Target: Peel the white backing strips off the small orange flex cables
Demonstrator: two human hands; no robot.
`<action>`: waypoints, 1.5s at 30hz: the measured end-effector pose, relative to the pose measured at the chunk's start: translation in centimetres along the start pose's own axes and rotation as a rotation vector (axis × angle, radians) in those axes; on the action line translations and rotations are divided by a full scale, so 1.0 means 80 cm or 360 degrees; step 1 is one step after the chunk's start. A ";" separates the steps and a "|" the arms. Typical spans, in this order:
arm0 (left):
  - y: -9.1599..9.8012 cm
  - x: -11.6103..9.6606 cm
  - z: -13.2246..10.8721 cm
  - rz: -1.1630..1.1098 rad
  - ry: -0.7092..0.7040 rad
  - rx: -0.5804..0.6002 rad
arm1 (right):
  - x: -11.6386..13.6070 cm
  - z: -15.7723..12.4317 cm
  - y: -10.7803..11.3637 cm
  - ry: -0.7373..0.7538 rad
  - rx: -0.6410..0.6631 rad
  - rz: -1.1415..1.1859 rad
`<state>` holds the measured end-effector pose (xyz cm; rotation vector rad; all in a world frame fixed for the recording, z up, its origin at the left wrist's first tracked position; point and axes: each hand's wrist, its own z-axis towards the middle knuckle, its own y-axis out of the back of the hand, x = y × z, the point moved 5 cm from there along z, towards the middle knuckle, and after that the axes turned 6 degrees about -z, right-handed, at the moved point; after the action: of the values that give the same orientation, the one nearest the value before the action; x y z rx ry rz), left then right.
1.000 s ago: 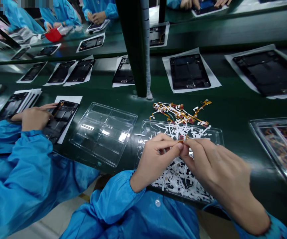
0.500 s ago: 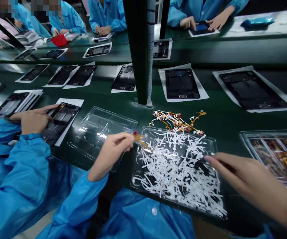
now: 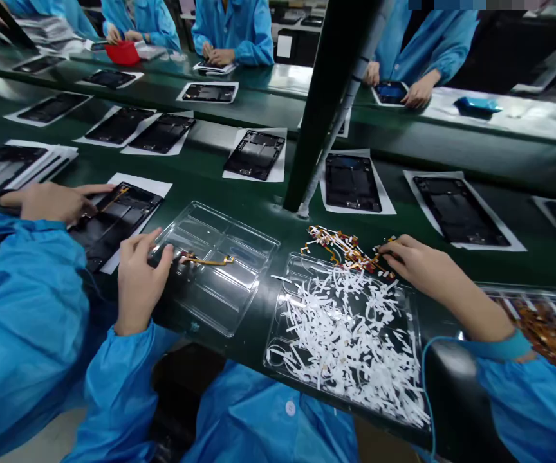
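Note:
My left hand is over the left edge of a clear plastic tray, thumb and fingers apart. Just right of its thumb, an orange flex cable lies in the tray. At the back of a second clear tray, my right hand pinches the end of an orange flex cable at the side of a small pile of flex cables with white strips. That second tray is heaped with white paper strips. A blue band circles my right wrist.
A co-worker's hand rests on a black tablet housing at left. More housings on white sheets, such as one housing, line the green bench. A dark post rises mid-bench. A tray of orange cables stands at right.
My left hand has moved left and let go of the flex cable, which now lies in the clear tray. My right hand has moved back from the strips to the cable pile.

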<state>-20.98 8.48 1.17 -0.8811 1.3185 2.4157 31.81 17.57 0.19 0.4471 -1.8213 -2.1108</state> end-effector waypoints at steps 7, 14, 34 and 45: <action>0.013 -0.058 -0.033 -0.0262 -0.0139 -0.0103 | 0.001 -0.001 0.034 -0.0006 -0.0036 0.0134; -0.037 -0.186 -0.132 -0.1126 -0.0221 0.0686 | 0.024 -0.044 0.106 -0.0245 -0.0236 0.0387; -0.128 -0.303 -0.184 -0.1629 -0.0322 0.0799 | 0.148 -0.136 0.103 -0.0481 -0.0301 0.1158; -0.137 -0.313 -0.178 -0.1450 -0.0449 0.0791 | 0.146 -0.142 0.077 -0.0637 -0.0247 0.1577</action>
<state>9.46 4.49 3.41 -0.7303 1.0131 1.3704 26.43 1.57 4.35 -0.8161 -1.5253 -1.6264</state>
